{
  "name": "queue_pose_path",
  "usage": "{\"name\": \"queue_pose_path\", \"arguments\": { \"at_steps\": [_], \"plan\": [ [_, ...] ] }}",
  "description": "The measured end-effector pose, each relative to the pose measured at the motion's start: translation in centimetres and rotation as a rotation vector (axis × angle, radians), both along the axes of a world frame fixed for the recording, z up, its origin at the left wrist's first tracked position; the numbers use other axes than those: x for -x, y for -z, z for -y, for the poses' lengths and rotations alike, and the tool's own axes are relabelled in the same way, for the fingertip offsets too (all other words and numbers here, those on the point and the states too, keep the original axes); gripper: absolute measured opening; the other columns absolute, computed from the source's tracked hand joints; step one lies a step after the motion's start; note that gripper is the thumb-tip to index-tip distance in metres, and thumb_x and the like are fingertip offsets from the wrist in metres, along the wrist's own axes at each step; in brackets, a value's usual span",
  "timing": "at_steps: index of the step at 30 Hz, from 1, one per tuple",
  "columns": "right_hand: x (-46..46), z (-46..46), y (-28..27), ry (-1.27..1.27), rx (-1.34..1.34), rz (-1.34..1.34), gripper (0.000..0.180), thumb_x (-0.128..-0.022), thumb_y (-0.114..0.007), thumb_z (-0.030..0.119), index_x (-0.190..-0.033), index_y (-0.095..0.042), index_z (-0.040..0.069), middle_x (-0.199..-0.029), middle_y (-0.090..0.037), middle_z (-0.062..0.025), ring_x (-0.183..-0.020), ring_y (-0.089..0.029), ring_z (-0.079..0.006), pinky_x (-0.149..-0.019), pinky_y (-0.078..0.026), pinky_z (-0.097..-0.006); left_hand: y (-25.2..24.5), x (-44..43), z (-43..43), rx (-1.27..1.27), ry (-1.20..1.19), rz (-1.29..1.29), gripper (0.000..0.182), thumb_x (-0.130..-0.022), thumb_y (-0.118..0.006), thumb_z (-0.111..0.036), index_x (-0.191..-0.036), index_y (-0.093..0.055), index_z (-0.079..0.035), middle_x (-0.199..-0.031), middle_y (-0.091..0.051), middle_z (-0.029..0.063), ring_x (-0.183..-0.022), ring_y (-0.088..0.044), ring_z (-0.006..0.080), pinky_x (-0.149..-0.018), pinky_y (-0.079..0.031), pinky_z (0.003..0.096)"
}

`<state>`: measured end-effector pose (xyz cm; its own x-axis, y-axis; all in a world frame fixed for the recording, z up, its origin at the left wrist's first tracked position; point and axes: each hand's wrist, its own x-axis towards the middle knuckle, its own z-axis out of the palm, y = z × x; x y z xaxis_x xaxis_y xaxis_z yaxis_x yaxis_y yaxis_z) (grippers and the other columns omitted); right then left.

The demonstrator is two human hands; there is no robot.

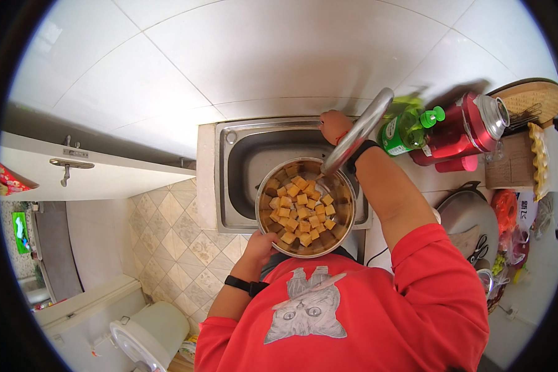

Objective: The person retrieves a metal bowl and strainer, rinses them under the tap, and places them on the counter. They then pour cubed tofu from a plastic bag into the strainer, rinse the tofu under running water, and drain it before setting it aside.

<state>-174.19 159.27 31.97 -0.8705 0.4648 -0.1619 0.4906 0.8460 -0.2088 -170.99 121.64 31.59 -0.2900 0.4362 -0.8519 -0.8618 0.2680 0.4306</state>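
My left hand (262, 245) grips the near left rim of a round stainless steel bowl (348, 218), which sits over the near side of the sink (260, 153). Many small yellow-orange cubes of food (303, 213) lie in the bowl. The curved metal faucet spout (360, 128) reaches over the bowl's far right rim; whether water runs from it is hard to tell. Beyond the spout, my right hand (335, 126) is at the sink's back edge with its fingers curled. What those fingers touch is hidden.
Right of the sink stand a green pump bottle (402, 132) and a red thermos flask (465, 125). Farther right are a lidded pan (469, 214), scissors (479, 249) and a cardboard box (509, 160). An open white door (121, 162) and a lidded bin (153, 330) are at left.
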Motion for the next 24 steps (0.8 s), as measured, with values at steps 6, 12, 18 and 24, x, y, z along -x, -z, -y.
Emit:
{"name": "queue_pose_path", "arguments": {
  "at_steps": [6,12,18,24],
  "plan": [
    [-0.5,-0.6,-0.2,0.005,0.126,-0.101,0.025,-0.080,-0.065,0.016,-0.101,-0.063,0.002,-0.098,-0.061,-0.0203,-0.095,-0.059,-0.0378,-0.083,-0.049,-0.0435,0.4,-0.1,0.1,0.007,-0.002,0.009,0.041,-0.072,-0.052,0.004,-0.114,-0.053,0.004,-0.107,-0.063,0.0145,-0.088,-0.066,0.0272,-0.072,-0.058,0.0385],
    [-0.5,0.2,0.2,-0.032,0.043,-0.133,0.026,-0.082,-0.056,0.009,-0.106,-0.061,0.002,-0.103,-0.059,-0.0208,-0.099,-0.058,-0.0377,-0.088,-0.047,-0.0426,0.7,0.1,0.3,0.010,0.002,0.009,0.042,-0.074,-0.049,0.007,-0.116,-0.052,0.006,-0.112,-0.061,0.0169,-0.094,-0.064,0.0308,-0.076,-0.057,0.0424],
    [-0.7,0.8,-1.4,-0.048,0.057,-0.050,0.028,-0.082,-0.052,0.006,-0.108,-0.058,-0.001,-0.110,-0.056,-0.0211,-0.100,-0.057,-0.0385,-0.088,-0.047,-0.0442,1.3,0.0,0.3,-0.034,-0.002,0.019,0.042,-0.073,-0.051,0.003,-0.114,-0.053,0.003,-0.106,-0.062,0.0143,-0.088,-0.066,0.0274,-0.072,-0.057,0.0391],
    [-3.3,3.0,-2.1,-0.021,-0.021,-0.192,0.032,-0.080,-0.051,0.006,-0.112,-0.051,0.001,-0.111,-0.054,-0.0209,-0.096,-0.058,-0.0389,-0.083,-0.048,-0.0468,1.4,0.2,0.1,-0.060,0.026,0.010,0.040,-0.073,-0.051,0.002,-0.113,-0.054,0.004,-0.105,-0.063,0.0143,-0.086,-0.066,0.0274,-0.073,-0.057,0.0399]
  ]
}}
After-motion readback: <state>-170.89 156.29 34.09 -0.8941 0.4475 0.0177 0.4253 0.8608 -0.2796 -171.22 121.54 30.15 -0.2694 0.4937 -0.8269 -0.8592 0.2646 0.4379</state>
